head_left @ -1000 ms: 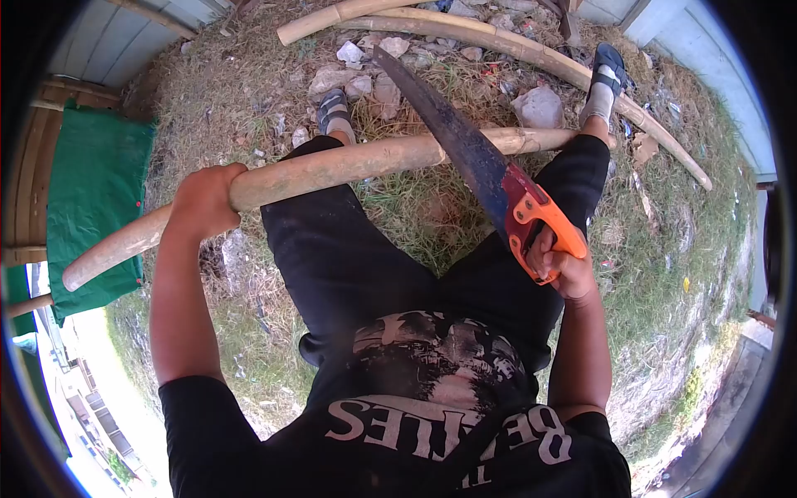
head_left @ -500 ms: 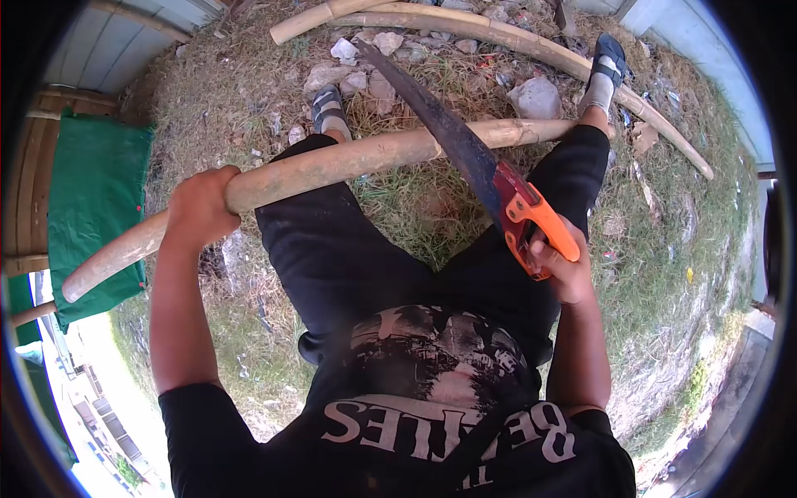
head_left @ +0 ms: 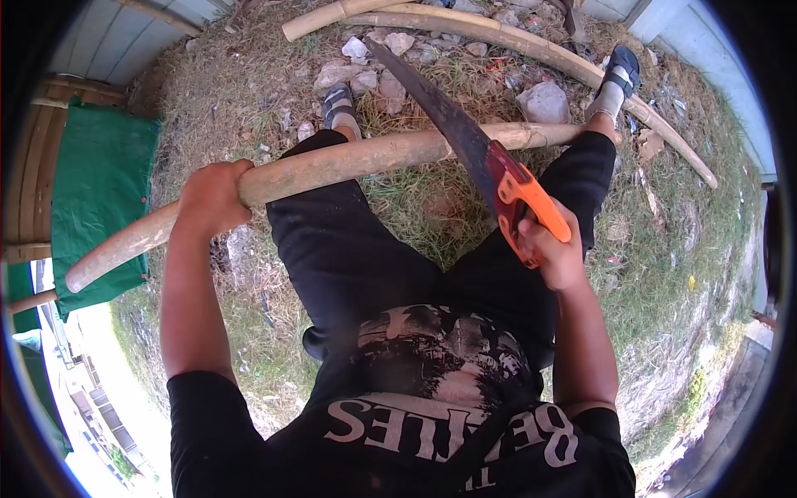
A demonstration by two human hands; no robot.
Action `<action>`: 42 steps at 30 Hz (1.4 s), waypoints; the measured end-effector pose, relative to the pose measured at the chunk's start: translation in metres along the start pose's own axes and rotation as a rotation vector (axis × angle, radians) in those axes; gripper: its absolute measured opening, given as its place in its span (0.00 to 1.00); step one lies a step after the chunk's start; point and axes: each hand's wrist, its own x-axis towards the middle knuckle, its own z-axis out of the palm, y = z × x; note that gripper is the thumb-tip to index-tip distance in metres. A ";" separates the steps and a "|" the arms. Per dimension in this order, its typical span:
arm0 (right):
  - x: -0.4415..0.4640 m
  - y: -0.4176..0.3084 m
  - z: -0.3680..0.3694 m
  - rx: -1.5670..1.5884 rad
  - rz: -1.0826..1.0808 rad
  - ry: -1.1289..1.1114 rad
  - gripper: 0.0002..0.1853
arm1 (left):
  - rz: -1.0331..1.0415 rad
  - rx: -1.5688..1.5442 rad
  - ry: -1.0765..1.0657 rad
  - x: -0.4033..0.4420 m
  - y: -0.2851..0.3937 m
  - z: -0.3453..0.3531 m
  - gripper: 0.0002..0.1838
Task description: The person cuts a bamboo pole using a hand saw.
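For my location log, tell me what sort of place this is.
Probably a rough outdoor yard: patchy green-and-brown grass, a large pale-grey irregular stone and a flat pale-blue wall at its edge.

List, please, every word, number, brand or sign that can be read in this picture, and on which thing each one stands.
"BE" and "TLES": on the shirt, large pale letters, upside down in view, with a fold between them.
Smaller letters near the picture's bottom edge, also on the shirt: only partly visible, not surely readable.
Saw and pole: no readable text.
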 end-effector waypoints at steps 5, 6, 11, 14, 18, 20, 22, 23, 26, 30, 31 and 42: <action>-0.021 0.001 0.013 0.041 0.021 0.095 0.05 | 0.000 0.016 -0.047 0.002 0.001 -0.004 0.31; -0.044 -0.009 0.012 0.011 0.019 0.094 0.04 | -0.006 0.019 -0.041 0.005 -0.003 -0.006 0.31; -0.045 -0.011 -0.006 0.134 0.045 0.077 0.05 | -0.012 0.016 0.031 0.005 -0.005 0.005 0.31; 0.009 0.000 -0.001 0.157 0.055 0.034 0.05 | 0.011 0.045 0.010 -0.002 0.002 0.005 0.31; -0.037 -0.001 0.005 -0.055 -0.070 0.001 0.05 | 0.024 0.017 -0.029 0.001 -0.005 -0.003 0.32; -0.040 0.002 0.001 -0.148 -0.110 -0.005 0.05 | 0.006 0.018 0.001 0.002 -0.004 0.001 0.32; -0.042 0.004 -0.005 0.055 0.027 0.024 0.05 | 0.002 0.027 0.013 0.000 -0.003 0.005 0.32; -0.035 0.000 -0.010 0.039 -0.016 0.038 0.04 | -0.006 0.021 0.033 -0.001 -0.002 0.006 0.31; 0.036 -0.001 0.015 0.000 -0.029 0.011 0.05 | 0.011 0.009 0.050 -0.004 0.001 0.008 0.30; 0.002 -0.015 0.026 -0.101 0.043 -0.018 0.05 | 0.011 -0.008 0.012 0.002 -0.005 -0.001 0.30; -0.019 -0.022 0.028 -0.106 0.029 0.019 0.04 | 0.005 -0.007 0.021 0.003 -0.007 0.000 0.30; -0.001 -0.010 0.015 0.090 -0.007 0.102 0.04 | 0.019 0.025 0.065 0.003 -0.003 -0.002 0.29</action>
